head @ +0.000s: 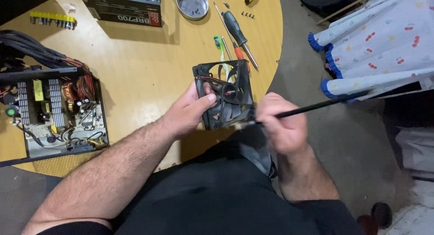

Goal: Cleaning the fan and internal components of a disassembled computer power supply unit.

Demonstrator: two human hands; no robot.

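Observation:
My left hand (190, 110) grips a square black cooling fan (226, 97) by its left edge, thumb on the frame, holding it above the front edge of the round wooden table (135, 63). My right hand (282, 126) is closed around a long thin black brush handle (325, 104) that slants up to the right. The brush's tip end meets the fan's lower right corner and is blurred. Thin wires run across the fan's face.
An opened power supply (58, 110) with exposed circuit parts and a cable bundle (31, 52) sits at the left. A black box (124, 7), metal bowl (192, 4), screwdrivers (237, 34), loose screws (247, 14) and a yellow bit holder (52, 19) lie farther back. Patterned cloth (379, 45) hangs at right.

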